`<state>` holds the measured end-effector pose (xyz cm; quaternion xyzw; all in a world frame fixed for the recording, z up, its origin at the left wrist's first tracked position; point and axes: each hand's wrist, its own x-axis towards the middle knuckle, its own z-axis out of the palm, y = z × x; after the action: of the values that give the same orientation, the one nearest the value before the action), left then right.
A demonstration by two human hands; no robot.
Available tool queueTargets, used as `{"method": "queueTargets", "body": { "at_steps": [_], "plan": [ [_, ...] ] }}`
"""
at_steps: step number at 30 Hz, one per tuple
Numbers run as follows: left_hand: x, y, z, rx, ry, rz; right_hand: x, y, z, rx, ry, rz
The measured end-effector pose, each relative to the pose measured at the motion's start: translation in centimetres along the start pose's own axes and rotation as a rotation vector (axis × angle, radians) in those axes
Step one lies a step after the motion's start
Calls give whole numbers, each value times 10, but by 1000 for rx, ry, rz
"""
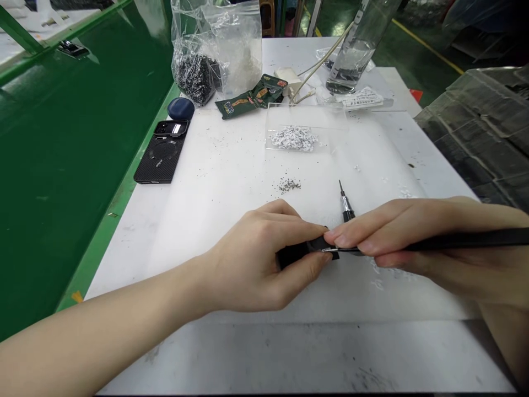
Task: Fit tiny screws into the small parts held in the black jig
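Observation:
My left hand [260,259] is closed around a small black part [292,255], pinching it between thumb and fingers over the white mat. Black tweezers [463,239] lie in the grip of my right hand [421,229], which is closed on them. Their thin metal tip meets the black part beside my left thumb; whether it holds anything is too small to tell. The fingertips of my right hand also rest at the part's edge. Just beyond them lies a precision screwdriver [346,207], its bit pointing away and its lower end hidden by my fingers.
Tiny dark metal pieces [290,185] are heaped on the mat [231,176]. Behind them, a clear tray [265,124] holds small white pieces [294,138]. A phone [161,153] and a dark blue case [181,108] lie left; plastic bags [243,55] and a water bottle [351,63] stand behind.

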<state>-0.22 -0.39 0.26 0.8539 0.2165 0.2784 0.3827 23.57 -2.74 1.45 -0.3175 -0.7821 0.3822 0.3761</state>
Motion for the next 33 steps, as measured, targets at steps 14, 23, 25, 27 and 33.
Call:
{"method": "queueTargets", "body": {
  "at_steps": [14, 23, 25, 27, 33],
  "plan": [
    [-1, 0, 1, 7, 36, -13, -4, 21, -39, -897, 98, 35],
    [-1, -5, 3, 67, -2, 22, 2, 19, -17, -796, 186, 273],
    [-1, -6, 4, 77, -5, 12, 7, 15, -4, -760, 146, 311],
    [-1, -6, 4, 80, -8, 9, 10, 15, 3, -707, 110, 374],
    [0, -5, 3, 82, -29, 0, 8, 12, 2, -494, 253, 459]
  ]
}}
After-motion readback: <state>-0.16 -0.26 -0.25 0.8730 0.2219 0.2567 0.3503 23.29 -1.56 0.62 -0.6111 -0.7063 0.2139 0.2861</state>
